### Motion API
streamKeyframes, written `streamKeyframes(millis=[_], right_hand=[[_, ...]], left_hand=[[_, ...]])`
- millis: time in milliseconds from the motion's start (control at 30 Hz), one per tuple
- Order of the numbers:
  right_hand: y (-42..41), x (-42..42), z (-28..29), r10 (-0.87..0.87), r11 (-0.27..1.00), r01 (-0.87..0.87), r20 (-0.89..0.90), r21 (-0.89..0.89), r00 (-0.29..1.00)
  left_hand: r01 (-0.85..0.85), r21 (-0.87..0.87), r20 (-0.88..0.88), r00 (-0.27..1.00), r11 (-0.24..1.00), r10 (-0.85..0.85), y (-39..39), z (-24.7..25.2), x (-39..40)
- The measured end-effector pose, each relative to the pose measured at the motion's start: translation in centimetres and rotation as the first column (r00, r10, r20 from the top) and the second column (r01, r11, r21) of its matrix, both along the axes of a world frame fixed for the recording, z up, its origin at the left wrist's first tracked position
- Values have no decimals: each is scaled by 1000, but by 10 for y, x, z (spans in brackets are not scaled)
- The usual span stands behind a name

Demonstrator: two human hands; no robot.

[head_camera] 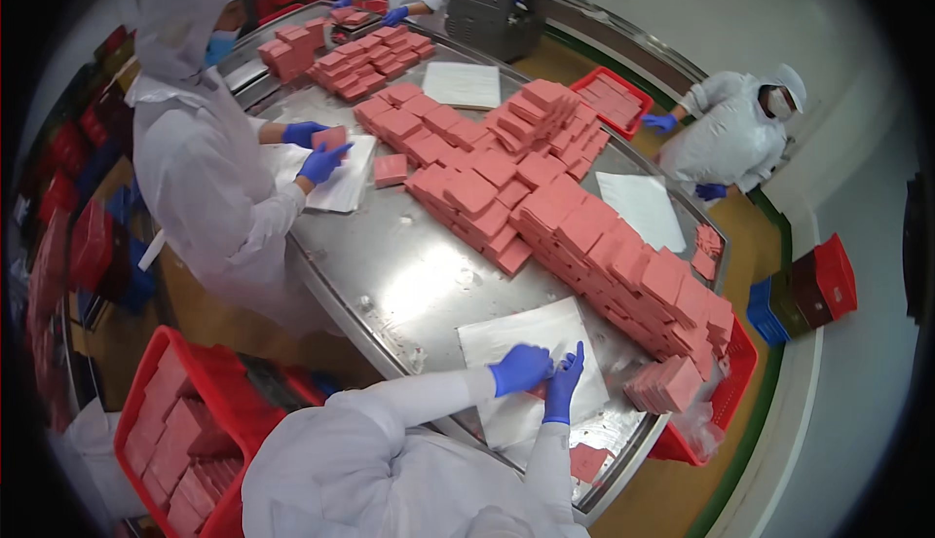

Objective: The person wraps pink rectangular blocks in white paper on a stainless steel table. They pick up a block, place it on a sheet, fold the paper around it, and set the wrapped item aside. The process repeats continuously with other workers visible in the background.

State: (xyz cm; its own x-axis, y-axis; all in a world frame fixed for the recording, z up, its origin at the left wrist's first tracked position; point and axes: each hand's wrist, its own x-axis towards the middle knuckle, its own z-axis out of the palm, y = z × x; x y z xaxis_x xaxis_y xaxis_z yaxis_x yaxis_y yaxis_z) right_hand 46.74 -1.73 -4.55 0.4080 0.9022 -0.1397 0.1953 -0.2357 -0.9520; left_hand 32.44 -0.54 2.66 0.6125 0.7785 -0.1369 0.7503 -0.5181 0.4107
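My left hand [522, 370], in a blue glove, is bent over a stack of white sheets [504, 333] on the metal table. Close beside it is my right hand [562, 388], also blue-gloved, with one finger pointing up. A pale, blurred patch shows between the fingers; whether it is a sheet or film is not clear. A bit of pink meat [539, 390] shows under my left hand. To the right of my hands stands a small row of square pink meat slices [665, 384]. A single slice [588, 463] lies by the near table edge.
Long piles of pink meat slices [613, 246] run across the metal table [394, 282]. A co-worker [212, 143] at the left holds a meat stack [332, 140]; other people stand farther off. Red crates [248, 399] with meat stand at lower left; another red crate [734, 384] adjoins the right edge.
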Motion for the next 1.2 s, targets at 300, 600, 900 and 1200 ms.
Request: streamKeyframes(millis=[300,600,900,1200], right_hand=[[-51,-23,55,333,841,-517,601,158,726],[-66,134,118,-116,988,77,309,133,944],[-39,293,128,-106,896,333,-588,293,802],[-61,276,67,-243,907,402,-627,123,740]], left_hand=[[18,125,375,925,992,-64,2,-26,-18],[365,-578,671,721,730,171,50,58,106],[368,-759,650,396,537,648,52,70,276],[189,-700,696,395,689,599,53,30,295]])
